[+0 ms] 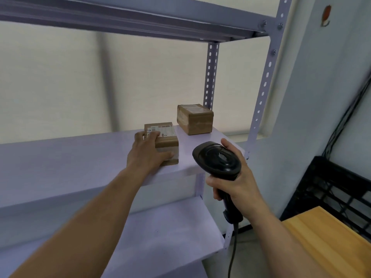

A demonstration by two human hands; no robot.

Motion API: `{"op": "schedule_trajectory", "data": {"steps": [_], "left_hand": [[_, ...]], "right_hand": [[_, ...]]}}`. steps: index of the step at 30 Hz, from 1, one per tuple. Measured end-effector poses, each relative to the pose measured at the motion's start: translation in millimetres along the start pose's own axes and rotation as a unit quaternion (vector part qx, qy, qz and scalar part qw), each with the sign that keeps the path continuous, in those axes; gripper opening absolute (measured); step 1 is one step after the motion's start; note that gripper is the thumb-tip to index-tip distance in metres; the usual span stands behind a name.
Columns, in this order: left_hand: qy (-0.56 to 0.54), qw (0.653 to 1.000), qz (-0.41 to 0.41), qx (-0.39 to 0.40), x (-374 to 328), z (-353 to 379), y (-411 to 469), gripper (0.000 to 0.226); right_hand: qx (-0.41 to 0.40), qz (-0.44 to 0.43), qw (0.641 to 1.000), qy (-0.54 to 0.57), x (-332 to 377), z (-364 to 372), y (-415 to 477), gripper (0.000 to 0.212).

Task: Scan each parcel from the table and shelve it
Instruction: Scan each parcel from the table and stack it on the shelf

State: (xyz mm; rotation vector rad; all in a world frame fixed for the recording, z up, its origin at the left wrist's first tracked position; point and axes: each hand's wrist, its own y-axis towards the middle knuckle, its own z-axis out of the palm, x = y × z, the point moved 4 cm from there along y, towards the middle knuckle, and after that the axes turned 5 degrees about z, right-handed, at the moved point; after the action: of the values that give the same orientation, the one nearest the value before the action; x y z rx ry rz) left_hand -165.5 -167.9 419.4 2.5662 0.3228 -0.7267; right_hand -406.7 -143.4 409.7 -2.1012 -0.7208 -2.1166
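A small brown cardboard parcel (pixel 167 139) with a white label on top sits on the pale metal shelf (pixel 60 163), near its front edge. My left hand (pixel 147 154) grips this parcel, fingers over its top and thumb against its near side. A second brown parcel (pixel 194 119) stands further back on the same shelf by the rear upright, apart from the first. My right hand (pixel 234 177) holds a black corded barcode scanner (pixel 217 159) by its handle, just right of the shelf's front corner, its head pointing up and away.
A perforated shelf upright (pixel 261 93) rises at the right, with another shelf board (pixel 140 15) overhead and a lower one (pixel 160 237) below. A black plastic crate (pixel 331 193) and a wooden table corner (pixel 329 243) lie at the lower right. Cables hang on the wall.
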Motion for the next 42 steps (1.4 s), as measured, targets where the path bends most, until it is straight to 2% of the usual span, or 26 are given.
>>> {"op": "schedule_trajectory", "data": {"steps": [16,25,31,37,42], "left_hand": [[0.027,0.998,0.008,0.051,5.6,49.2,141.8,0.065],[0.036,0.998,0.031,0.048,-7.2,69.0,164.9,0.064],[0.058,0.997,0.019,0.037,-15.5,58.8,151.7,0.093],[0.017,0.987,0.129,-0.091,-62.6,35.7,91.8,0.074],[-0.055,0.97,0.206,-0.116,-105.6,57.9,-11.8,0.062]], "right_hand": [[-0.075,0.03,0.997,-0.021,-31.3,-8.3,57.1,0.084],[-0.109,0.038,0.993,-0.037,-34.6,-21.7,62.1,0.084],[-0.103,0.029,0.994,-0.032,-28.7,-33.4,45.6,0.086],[-0.106,0.016,0.993,-0.039,-13.2,-55.1,1.6,0.087],[-0.118,0.019,0.992,-0.041,-6.8,-84.6,-61.4,0.087]]}}
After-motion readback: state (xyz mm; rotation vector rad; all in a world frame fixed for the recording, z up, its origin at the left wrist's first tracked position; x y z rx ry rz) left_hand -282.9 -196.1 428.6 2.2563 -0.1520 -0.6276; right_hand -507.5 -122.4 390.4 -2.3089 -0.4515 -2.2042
